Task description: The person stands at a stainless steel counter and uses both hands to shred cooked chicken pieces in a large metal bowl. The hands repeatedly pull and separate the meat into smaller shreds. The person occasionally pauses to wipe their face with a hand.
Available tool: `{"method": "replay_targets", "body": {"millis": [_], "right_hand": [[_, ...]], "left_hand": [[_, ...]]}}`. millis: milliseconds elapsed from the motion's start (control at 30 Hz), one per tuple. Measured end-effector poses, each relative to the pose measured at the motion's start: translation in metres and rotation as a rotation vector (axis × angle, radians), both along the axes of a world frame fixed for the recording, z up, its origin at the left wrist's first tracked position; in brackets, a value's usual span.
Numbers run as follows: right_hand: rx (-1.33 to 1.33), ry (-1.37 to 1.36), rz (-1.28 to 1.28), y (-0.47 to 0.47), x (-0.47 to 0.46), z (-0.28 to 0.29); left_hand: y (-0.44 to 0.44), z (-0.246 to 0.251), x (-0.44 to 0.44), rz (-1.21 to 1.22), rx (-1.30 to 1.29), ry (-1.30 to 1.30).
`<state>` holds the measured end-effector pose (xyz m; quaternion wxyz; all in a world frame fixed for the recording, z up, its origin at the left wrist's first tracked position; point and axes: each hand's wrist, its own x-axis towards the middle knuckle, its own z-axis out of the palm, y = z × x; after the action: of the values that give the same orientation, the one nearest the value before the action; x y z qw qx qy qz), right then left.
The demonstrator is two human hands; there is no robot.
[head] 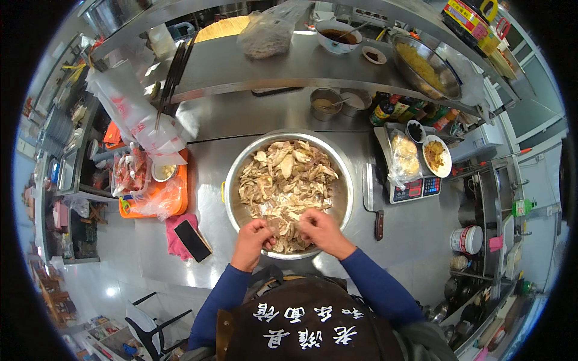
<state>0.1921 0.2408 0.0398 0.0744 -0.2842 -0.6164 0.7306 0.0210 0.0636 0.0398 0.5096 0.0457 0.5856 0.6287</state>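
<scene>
A large round steel basin [231,203] stands on the steel worktop in front of me, filled with torn pieces of pale, cooked-looking meat [289,167]. My left hand [254,239] is over the near left part of the basin, thumb and fingertips pinched together around a small piece of the meat. Over the near right part, my right hand [321,230] has its fingers curled and pinched at a piece too. The two hands are a short way apart, just above the heap. The fingers partly hide what they hold.
Right of the basin lie a cleaver [378,225] and a digital scale [414,192] bearing bagged food. At left are an orange tray [180,198], a pink cloth [174,248] and a smartphone [193,240]. A steel shelf [216,72] with bowls spans the back.
</scene>
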Motion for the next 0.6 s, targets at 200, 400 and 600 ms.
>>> {"method": "replay_targets", "body": {"millis": [200,400,600], "right_hand": [[0.136,-0.053,-0.014,-0.017,-0.028,0.008],[-0.144,-0.057,0.017,-0.022,-0.021,0.018],[-0.337,0.074,-0.108,0.002,0.01,0.028]], "left_hand": [[0.015,0.003,0.017,-0.093,0.014,0.192],[0.009,-0.013,0.017,0.076,0.061,-0.056],[-0.002,-0.022,-0.01,0.178,0.058,-0.111]]}}
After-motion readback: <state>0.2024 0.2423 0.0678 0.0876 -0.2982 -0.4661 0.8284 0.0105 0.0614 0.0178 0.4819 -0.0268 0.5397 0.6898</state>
